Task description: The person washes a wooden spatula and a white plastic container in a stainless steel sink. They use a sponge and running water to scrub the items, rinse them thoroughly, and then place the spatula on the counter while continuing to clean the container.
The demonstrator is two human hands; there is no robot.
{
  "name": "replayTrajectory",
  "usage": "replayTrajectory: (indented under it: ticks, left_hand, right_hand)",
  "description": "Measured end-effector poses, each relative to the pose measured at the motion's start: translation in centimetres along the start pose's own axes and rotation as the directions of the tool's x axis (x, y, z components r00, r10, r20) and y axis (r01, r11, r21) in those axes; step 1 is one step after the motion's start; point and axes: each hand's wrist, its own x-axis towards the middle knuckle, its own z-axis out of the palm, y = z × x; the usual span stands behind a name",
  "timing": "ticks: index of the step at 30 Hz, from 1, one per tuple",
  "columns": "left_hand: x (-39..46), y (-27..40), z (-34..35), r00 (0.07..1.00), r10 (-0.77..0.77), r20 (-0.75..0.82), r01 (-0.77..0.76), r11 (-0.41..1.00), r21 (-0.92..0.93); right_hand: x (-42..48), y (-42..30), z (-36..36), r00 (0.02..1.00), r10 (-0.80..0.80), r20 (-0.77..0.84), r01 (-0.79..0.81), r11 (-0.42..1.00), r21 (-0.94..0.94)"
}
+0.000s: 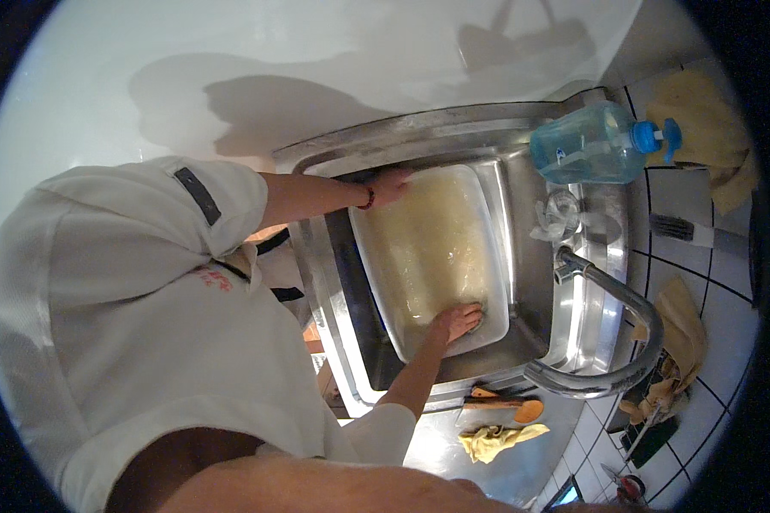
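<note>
A translucent white plastic bin (417, 256), wet and glossy inside, rests tilted in a stainless steel sink (532, 320). At the bin's upper left corner in the picture, my left hand (390, 186), with a dark red beaded bracelet at its wrist, holds the rim; its fingers are partly hidden. My right hand (460, 322) lies inside the bin, near the lower right corner, pressing on what looks like a dark green scouring pad (480, 315), of which only an edge shows. Cloudy, yellowish liquid or film covers the bin's floor.
A curved metal faucet (648, 346) arches beyond the sink. On its ledge are a blue pump bottle (587, 144) and a clear plastic item (558, 215). Wooden utensils (527, 410) and a yellow cloth (497, 442) lie on the adjoining metal counter. Tan cloths (683, 327) hang by the tiled wall.
</note>
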Motion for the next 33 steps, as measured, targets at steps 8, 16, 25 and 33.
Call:
replayTrajectory:
  ticks: [8,16,25,33]
  left_hand:
    - [-0.5,-1.0,1.3,0.97,0.092,-0.224,-0.064,0.989,0.131]
    - [0.5,1.8,0.7,0.995,-0.093,0.021,0.093,0.996,-0.014]
    - [-1.0,2.3,-1.8,0.996,-0.031,-0.083,0.025,0.998,-0.066]
    - [1.0,2.0,0.9,0.998,0.056,0.038,-0.054,0.997,-0.057]
  right_hand:
    - [-8.4,-4.0,-0.2,0.917,-0.377,-0.129,0.382,0.74,0.553]
    - [-5.9,-14.4,4.6,0.856,-0.51,-0.084,0.13,0.055,0.99]
    - [2.7,-20.9,-8.7,0.671,-0.595,-0.442,0.741,0.567,0.361]
    - [15.6,-16.9,-7.3,0.984,0.179,-0.01,0.056,-0.255,0.965]
